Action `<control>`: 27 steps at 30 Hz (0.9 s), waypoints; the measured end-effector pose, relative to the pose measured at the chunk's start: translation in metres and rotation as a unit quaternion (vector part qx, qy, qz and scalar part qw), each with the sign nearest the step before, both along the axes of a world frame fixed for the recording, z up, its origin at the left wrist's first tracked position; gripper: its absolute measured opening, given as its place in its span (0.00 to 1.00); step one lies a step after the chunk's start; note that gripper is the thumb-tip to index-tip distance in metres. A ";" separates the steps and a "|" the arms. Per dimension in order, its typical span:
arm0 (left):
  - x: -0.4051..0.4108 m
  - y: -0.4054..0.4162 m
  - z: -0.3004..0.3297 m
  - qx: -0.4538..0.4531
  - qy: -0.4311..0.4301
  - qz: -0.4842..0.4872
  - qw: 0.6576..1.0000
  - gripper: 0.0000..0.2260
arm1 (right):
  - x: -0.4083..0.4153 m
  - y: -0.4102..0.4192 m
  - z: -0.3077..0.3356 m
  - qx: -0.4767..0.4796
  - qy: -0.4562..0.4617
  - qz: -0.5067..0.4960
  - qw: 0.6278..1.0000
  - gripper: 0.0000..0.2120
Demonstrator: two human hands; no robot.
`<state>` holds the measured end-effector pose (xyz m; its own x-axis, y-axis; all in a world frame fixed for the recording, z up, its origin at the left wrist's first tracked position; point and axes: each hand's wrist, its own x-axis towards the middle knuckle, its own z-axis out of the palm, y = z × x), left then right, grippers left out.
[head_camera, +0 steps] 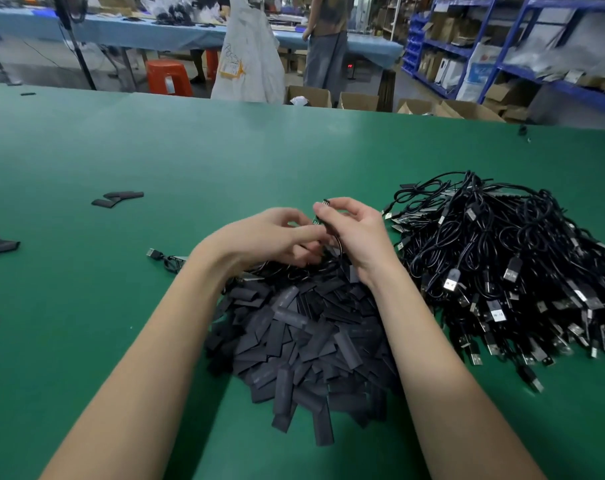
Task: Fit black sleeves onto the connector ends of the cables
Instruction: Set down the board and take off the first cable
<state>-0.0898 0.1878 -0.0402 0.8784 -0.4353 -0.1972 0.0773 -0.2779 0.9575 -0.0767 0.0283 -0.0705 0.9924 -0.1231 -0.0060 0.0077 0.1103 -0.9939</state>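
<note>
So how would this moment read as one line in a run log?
step: sleeving | right hand: pinches connector end | left hand: at connector, grip unclear | sleeve pile: near | cable heap: right

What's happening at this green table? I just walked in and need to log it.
A person is working over a heap of black sleeves. The right hand pinches a small connector end of a cable, and the left hand meets it. A pile of black USB cables lies to the right.

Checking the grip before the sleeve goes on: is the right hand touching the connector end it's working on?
Touching. In the head view the right hand pinches the connector end between thumb and fingertips, no gap showing.
</note>
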 end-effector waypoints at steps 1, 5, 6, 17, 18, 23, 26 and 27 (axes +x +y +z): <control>0.000 -0.006 0.001 0.017 -0.036 0.036 0.999 0.10 | 0.000 0.000 0.001 -0.001 -0.007 -0.007 1.000 0.07; -0.003 -0.021 -0.002 0.010 -0.078 0.095 0.992 0.07 | -0.001 -0.004 0.005 -0.009 0.013 0.014 1.000 0.06; -0.003 -0.021 -0.003 -0.005 -0.069 0.103 0.992 0.07 | -0.001 -0.007 0.006 -0.015 0.021 0.025 0.999 0.06; 0.010 -0.010 -0.022 -0.238 0.114 0.125 0.956 0.04 | 0.000 -0.035 0.002 -0.227 -0.004 0.064 0.972 0.03; 0.011 -0.008 -0.025 -0.268 0.131 0.137 0.945 0.04 | 0.000 -0.042 0.000 -0.302 -0.010 0.071 0.951 0.03; 0.014 -0.008 -0.031 -0.366 0.130 0.190 0.902 0.08 | -0.003 -0.051 -0.004 -0.457 0.016 0.163 0.874 0.10; 0.014 -0.012 -0.025 -0.382 0.121 0.221 0.889 0.10 | -0.003 -0.049 -0.004 -0.429 -0.007 0.143 0.892 0.08; 0.013 -0.013 -0.022 -0.397 0.129 0.224 0.880 0.10 | -0.004 -0.050 -0.003 -0.420 -0.016 0.140 0.896 0.06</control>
<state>-0.0768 0.1749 -0.0625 0.9675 -0.1467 -0.2059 0.2527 0.5860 0.7699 -0.0803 -0.0215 -0.0732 0.9830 0.1835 0.0006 0.1265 -0.6756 -0.7264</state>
